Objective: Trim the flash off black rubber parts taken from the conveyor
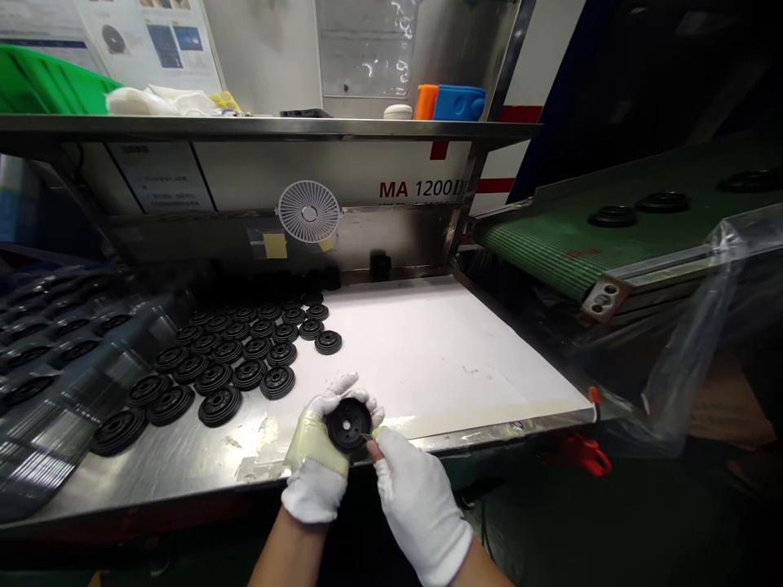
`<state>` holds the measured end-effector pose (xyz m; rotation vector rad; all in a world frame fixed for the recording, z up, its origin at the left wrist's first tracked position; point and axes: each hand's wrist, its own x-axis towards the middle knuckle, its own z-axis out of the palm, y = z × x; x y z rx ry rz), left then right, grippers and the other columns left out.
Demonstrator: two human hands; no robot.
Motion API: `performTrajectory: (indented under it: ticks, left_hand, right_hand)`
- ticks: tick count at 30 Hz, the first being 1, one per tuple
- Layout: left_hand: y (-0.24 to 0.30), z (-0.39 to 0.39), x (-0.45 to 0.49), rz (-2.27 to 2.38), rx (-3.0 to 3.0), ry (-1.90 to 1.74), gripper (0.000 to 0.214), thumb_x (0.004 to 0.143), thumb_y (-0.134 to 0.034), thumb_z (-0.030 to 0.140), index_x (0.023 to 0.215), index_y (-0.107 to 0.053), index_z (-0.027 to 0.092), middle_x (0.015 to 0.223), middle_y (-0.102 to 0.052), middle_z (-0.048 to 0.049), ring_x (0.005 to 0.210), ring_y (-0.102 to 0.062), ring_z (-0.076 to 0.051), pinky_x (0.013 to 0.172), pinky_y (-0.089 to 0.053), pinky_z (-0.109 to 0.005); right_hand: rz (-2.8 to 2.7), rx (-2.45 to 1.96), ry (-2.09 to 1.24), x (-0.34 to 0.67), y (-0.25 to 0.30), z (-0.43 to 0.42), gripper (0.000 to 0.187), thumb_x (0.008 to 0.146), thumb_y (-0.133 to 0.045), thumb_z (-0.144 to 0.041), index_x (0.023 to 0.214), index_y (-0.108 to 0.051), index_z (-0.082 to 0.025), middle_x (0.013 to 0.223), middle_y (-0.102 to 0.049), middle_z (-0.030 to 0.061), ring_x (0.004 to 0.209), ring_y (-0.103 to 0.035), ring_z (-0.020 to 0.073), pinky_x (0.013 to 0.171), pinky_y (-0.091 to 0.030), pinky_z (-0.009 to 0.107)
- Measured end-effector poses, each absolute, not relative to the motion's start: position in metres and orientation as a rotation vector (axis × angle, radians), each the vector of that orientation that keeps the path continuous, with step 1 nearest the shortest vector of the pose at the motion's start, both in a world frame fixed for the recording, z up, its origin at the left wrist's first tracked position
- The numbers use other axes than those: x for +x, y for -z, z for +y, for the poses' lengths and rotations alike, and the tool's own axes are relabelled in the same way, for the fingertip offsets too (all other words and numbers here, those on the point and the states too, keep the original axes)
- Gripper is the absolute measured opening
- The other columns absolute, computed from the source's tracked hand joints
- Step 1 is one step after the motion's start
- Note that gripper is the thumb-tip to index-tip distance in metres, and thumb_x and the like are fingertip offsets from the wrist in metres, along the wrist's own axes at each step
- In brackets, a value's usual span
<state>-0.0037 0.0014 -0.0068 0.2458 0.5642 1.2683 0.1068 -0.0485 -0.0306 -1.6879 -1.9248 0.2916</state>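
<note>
Left hand point(318, 456), in a white glove: fingers curled around the black disc point(348, 424) and gripping it by the rim, flat face turned up toward the camera. The disc is held just above the near edge of the steel table point(183, 465), near its middle.

Right hand point(416, 497), in a white glove: fingers drawn in, with thumb and forefinger tips at the right rim of the disc. It cannot be told whether they pinch the rim itself or a thin item against it.

Left of the hands and farther off, more discs of the same kind point(238, 359) lie flat in slanting rows on the table. A white sheet point(440, 350) covers the right part of the table. Dark trays point(55, 326) stand at the far left.

A green conveyor belt point(550, 244) on the right carries three dark parts point(612, 216). A clear plastic bag point(703, 326) hangs just below the belt's end. A small white fan point(309, 210) is mounted on the far wall under a steel shelf point(245, 126)
</note>
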Motion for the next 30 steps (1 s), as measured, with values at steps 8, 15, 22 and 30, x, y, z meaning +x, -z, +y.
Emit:
performTrajectory:
  ticks: [8, 15, 22, 30]
  left_hand:
    - [0.015, 0.002, 0.011, 0.528, 0.2, -1.553, 0.021, 0.074, -0.058, 0.01, 0.093, -0.061, 0.019, 0.071, -0.058, 0.0, 0.071, -0.059, -0.011, 0.08, -0.05, -0.032]
    - [0.01, -0.003, -0.002, 0.575, 0.248, -1.295, 0.038, 0.073, -0.052, 0.019, 0.11, -0.057, 0.015, 0.083, -0.063, -0.01, 0.076, -0.062, -0.023, 0.069, -0.052, -0.044]
    - [0.011, 0.005, 0.008, 0.555, 0.12, -1.375, 0.011, 0.073, -0.059, 0.014, 0.083, -0.061, 0.014, 0.066, -0.054, -0.0013, 0.064, -0.055, -0.013, 0.062, -0.05, -0.028]
    - [0.008, 0.009, -0.006, 0.51, -0.052, -1.272, 0.01, 0.073, -0.06, 0.012, 0.083, -0.061, 0.014, 0.071, -0.055, -0.0022, 0.07, -0.056, -0.014, 0.069, -0.052, -0.031]
  right_hand:
    - [-1.912, -1.673, -0.322, 0.095, 0.032, -0.056, 0.022, 0.09, -0.036, -0.027, 0.076, -0.052, -0.023, 0.063, -0.061, -0.0023, 0.055, -0.056, 0.0137, 0.051, -0.023, 0.027]
    - [-1.898, -1.662, -0.318, 0.107, 0.031, -0.053, 0.022, 0.09, -0.035, -0.027, 0.075, -0.051, -0.022, 0.062, -0.058, -0.0023, 0.053, -0.052, 0.0128, 0.051, -0.024, 0.026]
    - [-1.9, -1.645, -0.359, 0.102, 0.031, -0.059, 0.022, 0.089, -0.036, -0.027, 0.072, -0.05, -0.022, 0.059, -0.057, -0.0024, 0.051, -0.051, 0.0127, 0.05, -0.022, 0.027]
    - [-1.761, -1.5, -0.76, 0.105, 0.015, -0.065, 0.036, 0.091, -0.027, -0.04, 0.066, -0.044, -0.022, 0.062, -0.054, 0.0001, 0.055, -0.049, 0.0133, 0.051, -0.03, 0.024]
